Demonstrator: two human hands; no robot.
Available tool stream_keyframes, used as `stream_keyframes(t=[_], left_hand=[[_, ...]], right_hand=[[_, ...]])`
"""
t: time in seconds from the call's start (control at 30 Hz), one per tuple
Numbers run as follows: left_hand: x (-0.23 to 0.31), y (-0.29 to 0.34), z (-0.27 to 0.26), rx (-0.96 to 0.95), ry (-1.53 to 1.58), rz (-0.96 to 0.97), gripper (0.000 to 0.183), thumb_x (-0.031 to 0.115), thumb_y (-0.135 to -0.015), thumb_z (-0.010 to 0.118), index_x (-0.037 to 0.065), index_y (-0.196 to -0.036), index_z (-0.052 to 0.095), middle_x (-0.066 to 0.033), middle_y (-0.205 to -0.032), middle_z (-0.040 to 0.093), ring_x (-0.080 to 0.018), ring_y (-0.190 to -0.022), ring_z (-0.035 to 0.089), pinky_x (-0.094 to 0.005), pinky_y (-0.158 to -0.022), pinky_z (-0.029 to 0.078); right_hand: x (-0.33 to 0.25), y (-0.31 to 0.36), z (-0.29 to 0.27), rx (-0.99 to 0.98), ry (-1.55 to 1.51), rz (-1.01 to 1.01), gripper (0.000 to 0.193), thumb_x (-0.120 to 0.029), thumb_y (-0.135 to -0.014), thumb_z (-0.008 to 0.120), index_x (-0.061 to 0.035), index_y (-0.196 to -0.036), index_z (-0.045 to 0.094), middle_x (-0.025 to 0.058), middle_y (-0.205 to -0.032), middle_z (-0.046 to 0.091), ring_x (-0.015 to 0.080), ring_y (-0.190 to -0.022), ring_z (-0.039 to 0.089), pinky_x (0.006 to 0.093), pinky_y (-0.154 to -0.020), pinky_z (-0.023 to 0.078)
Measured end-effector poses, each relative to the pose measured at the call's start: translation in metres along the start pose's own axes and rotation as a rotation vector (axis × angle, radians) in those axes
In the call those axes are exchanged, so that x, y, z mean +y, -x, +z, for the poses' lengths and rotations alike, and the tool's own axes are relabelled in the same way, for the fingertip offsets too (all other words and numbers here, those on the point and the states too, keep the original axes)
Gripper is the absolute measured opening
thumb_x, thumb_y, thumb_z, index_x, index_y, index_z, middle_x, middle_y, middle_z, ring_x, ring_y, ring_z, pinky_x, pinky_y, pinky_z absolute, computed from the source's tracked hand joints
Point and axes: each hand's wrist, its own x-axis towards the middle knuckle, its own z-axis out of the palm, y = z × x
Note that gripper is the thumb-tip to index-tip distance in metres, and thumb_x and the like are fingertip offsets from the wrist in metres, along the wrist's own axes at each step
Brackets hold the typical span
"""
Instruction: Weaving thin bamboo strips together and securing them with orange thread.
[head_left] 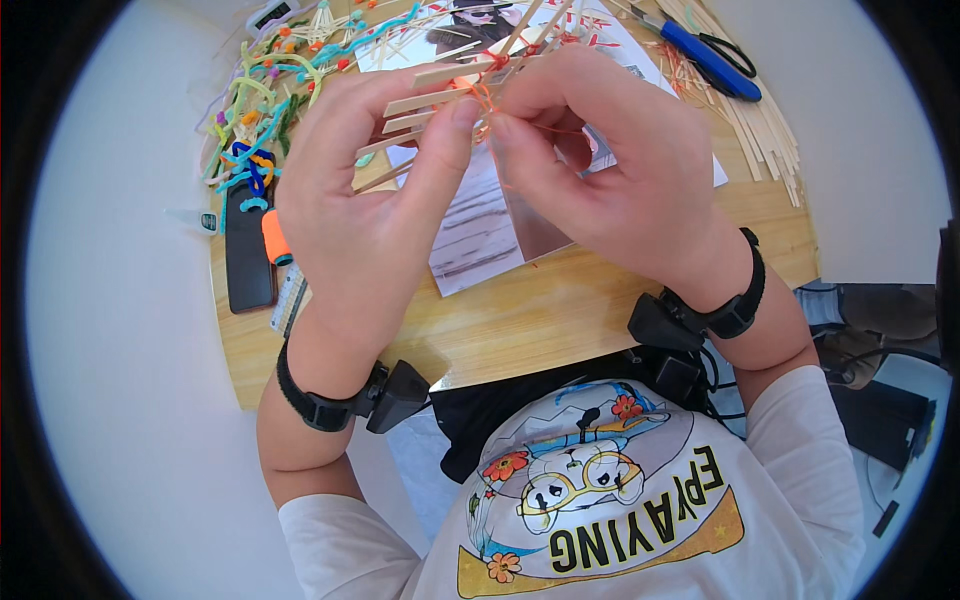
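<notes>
My left hand (pixel 375 165) is closed round a bundle of flat wooden sticks (pixel 425 103) that fan out past its fingers. Orange-red thread (pixel 484 95) is wound and knotted where the sticks cross, near my left thumb tip. My right hand (pixel 610 150) pinches at the thread beside that crossing, thumb and forefinger close together. A loose strand trails from the right fingers. Both hands are raised over a printed magazine sheet (pixel 480 235) on the wooden table. The far ends of the sticks run up past the top edge of the view.
Coloured pipe cleaners (pixel 262 110) and small beads lie heaped at the far left. Nearer are a black phone (pixel 248 250), an orange thread spool (pixel 277 238) and a ruler (pixel 290 295). Blue-handled scissors (pixel 705 60) and loose wooden strips (pixel 760 130) lie at the far right of the table (pixel 540 320).
</notes>
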Motion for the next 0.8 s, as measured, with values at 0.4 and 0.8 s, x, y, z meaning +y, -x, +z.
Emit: stream_keyframes(t=[0.4,0.8], left_hand=[[-0.0042,-0.0024,0.0017,-0.004,-0.047,0.137,0.020,0.001,-0.073,0.073,0.004,-0.092,0.068,-0.0048,-0.082,0.063,-0.0128,-0.072,0.057,-0.0234,-0.065,0.046],[-0.0042,-0.0018,0.0032,0.004,-0.050,0.170,0.020,0.001,-0.072,0.074,0.004,-0.092,0.068,-0.0053,-0.082,0.063,-0.0129,-0.071,0.057,-0.0239,-0.063,0.046]], right_hand=[[-0.0030,0.0000,0.0002,0.029,0.079,0.002,0.007,0.000,-0.078,0.064,-0.0039,-0.080,0.059,-0.0020,-0.063,0.055,0.0030,-0.052,0.045,0.0178,-0.044,0.034],[-0.0027,-0.0006,-0.0015,0.008,-0.031,0.123,0.007,-0.003,-0.081,0.064,-0.0039,-0.082,0.058,-0.0027,-0.063,0.055,0.0015,-0.053,0.047,0.0167,-0.045,0.034]])
